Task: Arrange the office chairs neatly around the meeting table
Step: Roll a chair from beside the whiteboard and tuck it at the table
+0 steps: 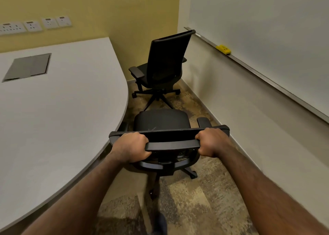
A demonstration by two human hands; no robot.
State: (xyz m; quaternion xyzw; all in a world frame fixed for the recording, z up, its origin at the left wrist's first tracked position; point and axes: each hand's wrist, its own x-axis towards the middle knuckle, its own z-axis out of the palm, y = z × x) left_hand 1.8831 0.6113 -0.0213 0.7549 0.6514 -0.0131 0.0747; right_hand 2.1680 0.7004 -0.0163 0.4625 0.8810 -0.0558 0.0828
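A black office chair [161, 121] stands right in front of me, seen from behind and above, beside the curved edge of the white meeting table [62, 113]. My left hand [130, 148] grips the left end of its backrest top. My right hand [211, 142] grips the right end. A second black office chair [167, 60] stands farther off in the corner, its back towards the whiteboard wall, apart from the table.
A grey cable hatch [28, 66] is set into the tabletop. Wall sockets [33, 25] line the yellow wall. A whiteboard [267, 30] with a tray and a yellow eraser [223, 49] runs along the right wall. Patterned carpet [195, 199] forms a narrow aisle.
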